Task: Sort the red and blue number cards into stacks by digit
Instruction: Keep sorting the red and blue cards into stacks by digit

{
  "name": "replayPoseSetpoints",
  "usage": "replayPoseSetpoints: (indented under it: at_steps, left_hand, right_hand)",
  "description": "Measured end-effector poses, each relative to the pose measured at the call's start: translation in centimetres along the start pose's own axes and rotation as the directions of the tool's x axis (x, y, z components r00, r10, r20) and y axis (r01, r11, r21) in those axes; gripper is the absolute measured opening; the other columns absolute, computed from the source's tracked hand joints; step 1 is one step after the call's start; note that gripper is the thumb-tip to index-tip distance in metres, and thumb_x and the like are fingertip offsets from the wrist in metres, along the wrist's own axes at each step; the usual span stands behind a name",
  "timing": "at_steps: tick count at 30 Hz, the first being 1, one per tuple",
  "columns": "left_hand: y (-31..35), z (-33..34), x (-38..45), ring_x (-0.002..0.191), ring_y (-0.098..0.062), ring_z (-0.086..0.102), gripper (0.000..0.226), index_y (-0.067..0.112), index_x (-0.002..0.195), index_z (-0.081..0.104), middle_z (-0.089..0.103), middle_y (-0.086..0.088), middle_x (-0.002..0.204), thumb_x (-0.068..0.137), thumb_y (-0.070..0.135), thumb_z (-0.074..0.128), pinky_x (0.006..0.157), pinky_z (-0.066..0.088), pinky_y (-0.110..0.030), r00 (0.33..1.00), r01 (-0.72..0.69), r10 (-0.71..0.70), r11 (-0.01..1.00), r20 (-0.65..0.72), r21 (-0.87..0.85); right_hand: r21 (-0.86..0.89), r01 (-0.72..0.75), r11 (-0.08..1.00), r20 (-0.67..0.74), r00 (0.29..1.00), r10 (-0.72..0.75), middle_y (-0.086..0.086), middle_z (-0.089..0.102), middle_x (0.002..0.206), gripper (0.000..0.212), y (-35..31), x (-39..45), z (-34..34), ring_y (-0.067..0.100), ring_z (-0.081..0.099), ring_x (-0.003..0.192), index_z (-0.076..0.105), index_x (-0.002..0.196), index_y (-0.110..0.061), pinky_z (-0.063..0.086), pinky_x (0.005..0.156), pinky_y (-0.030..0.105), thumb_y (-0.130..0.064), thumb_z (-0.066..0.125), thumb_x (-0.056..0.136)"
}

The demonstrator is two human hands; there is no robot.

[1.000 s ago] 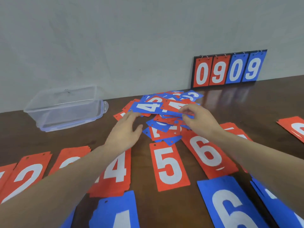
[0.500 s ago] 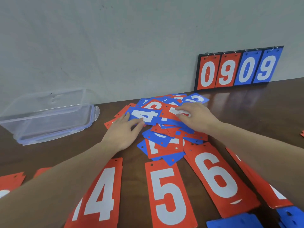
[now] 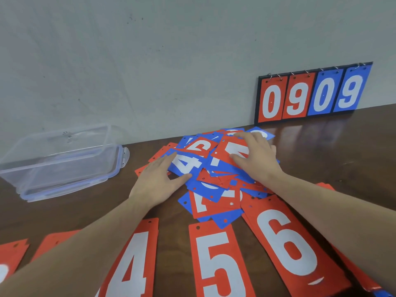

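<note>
— Since a second ago, what has been moved?

— Both hands have been brought down flat onto the loose pile (image 3: 216,168) of red and blue cards, and the right hand's earlier pinch on a card edge has been released.

— How is each grip described now?

— The left hand (image 3: 157,183) is spread wide, fingers straight, its fingertips and thumb laid against the near edge of the blue 4 card (image 3: 186,163); nothing is enclosed. The right hand (image 3: 256,157) is likewise opened out, fingers pressed on a red card (image 3: 232,150) atop the pile, with nothing clasped.

— And what is seen around the pile?

— Nearer the camera, sorted red stacks are laid on the brown surface (image 3: 342,151): a 4 stack (image 3: 132,264), a 5 stack (image 3: 218,262) and a 6 stack (image 3: 287,243). A clear plastic container (image 3: 62,161) is set to the left, and a scoreboard (image 3: 312,93) reading 0909 is leaned on the wall.
</note>
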State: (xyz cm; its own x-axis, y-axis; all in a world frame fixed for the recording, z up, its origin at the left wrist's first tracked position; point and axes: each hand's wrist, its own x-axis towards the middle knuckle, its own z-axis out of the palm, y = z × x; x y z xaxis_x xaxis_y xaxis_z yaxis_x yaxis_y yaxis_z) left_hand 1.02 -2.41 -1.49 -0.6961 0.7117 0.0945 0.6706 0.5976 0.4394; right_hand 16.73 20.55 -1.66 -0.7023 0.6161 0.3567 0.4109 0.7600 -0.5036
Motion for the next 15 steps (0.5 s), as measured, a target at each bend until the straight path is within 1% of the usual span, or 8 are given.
replayPoseSetpoints:
  at_steps: [2,4,6,8,10,11,13,15]
  left_hand:
    - [-0.1,0.0,-0.1,0.146,-0.013,0.030,0.085,0.035,0.156,0.026,0.032,0.011,0.160,0.086,0.068,0.059,0.118,0.028,-0.034,1.000,-0.001,0.001,1.000,-0.015,-0.018]
    - [0.0,0.0,-0.1,0.141,-0.013,0.035,0.082,0.034,0.155,0.028,0.039,0.009,0.155,0.087,0.064,0.061,0.113,0.031,-0.032,1.000,-0.008,0.007,1.000,-0.020,-0.027]
    - [-0.1,-0.1,0.0,0.136,-0.013,0.040,0.078,0.031,0.153,0.034,0.045,0.007,0.148,0.087,0.060,0.064,0.109,0.035,-0.031,0.999,0.001,-0.003,0.999,-0.042,-0.054]
    - [0.0,-0.2,-0.1,0.126,-0.009,0.045,0.072,0.030,0.149,0.040,0.050,0.009,0.139,0.087,0.054,0.068,0.103,0.041,-0.030,0.996,0.019,-0.030,0.992,-0.085,-0.124]
    - [0.0,-0.5,-0.2,0.115,-0.004,0.048,0.067,0.030,0.145,0.045,0.052,0.014,0.130,0.086,0.047,0.073,0.092,0.044,-0.025,0.991,0.034,-0.064,0.970,-0.117,-0.242]
    - [0.0,-0.6,-0.3,0.112,-0.002,0.051,0.066,0.030,0.142,0.046,0.053,0.016,0.129,0.085,0.043,0.076,0.088,0.044,-0.021,0.988,0.031,-0.075,0.953,-0.136,-0.300]
    - [-0.2,-0.9,-0.5,0.106,0.000,0.058,0.063,0.031,0.138,0.048,0.058,0.018,0.124,0.084,0.035,0.079,0.081,0.044,-0.014,0.983,0.025,-0.090,0.927,-0.159,-0.375]
    - [-0.1,-1.4,-0.8,0.102,0.003,0.060,0.059,0.030,0.131,0.049,0.061,0.018,0.118,0.082,0.031,0.081,0.081,0.047,-0.016,0.981,0.025,-0.098,0.916,-0.165,-0.400]
  right_hand:
    - [0.093,-0.026,0.995,0.027,0.999,0.023,-0.001,0.048,0.135,0.053,0.1,0.0,0.0,0.019,0.041,0.131,0.048,0.139,-0.033,0.027,0.110,0.045,-0.032,0.068,0.090]
    - [0.193,-0.032,0.981,0.032,0.999,0.027,-0.003,0.051,0.127,0.053,0.2,0.0,-0.2,0.017,0.046,0.127,0.049,0.137,-0.032,0.032,0.110,0.043,-0.026,0.071,0.089]
    - [0.311,-0.035,0.950,0.019,0.999,0.031,-0.008,0.051,0.120,0.052,0.1,0.0,-0.6,0.012,0.049,0.121,0.051,0.135,-0.031,0.040,0.105,0.036,-0.019,0.071,0.089]
    - [0.392,-0.032,0.919,0.008,0.999,0.031,-0.009,0.053,0.121,0.048,0.1,-0.3,-0.9,0.010,0.051,0.119,0.050,0.129,-0.036,0.045,0.098,0.030,-0.015,0.069,0.090]
    - [0.437,-0.038,0.899,0.013,0.999,0.036,-0.008,0.054,0.123,0.047,0.1,-0.5,-1.1,0.012,0.053,0.118,0.047,0.124,-0.041,0.050,0.096,0.033,-0.016,0.068,0.091]
    - [0.444,-0.039,0.895,0.016,0.999,0.036,-0.009,0.053,0.124,0.046,0.0,-0.5,-1.2,0.011,0.053,0.119,0.047,0.124,-0.040,0.050,0.097,0.034,-0.016,0.068,0.091]
    - [0.440,-0.025,0.898,0.018,1.000,0.019,-0.012,0.052,0.121,0.043,-0.2,-0.7,-1.4,0.009,0.050,0.120,0.050,0.125,-0.036,0.047,0.101,0.033,-0.014,0.067,0.092]
    - [0.414,0.001,0.910,0.019,1.000,-0.010,-0.018,0.051,0.115,0.038,-0.4,-0.8,-1.5,0.008,0.048,0.119,0.055,0.121,-0.035,0.042,0.108,0.036,-0.012,0.065,0.092]
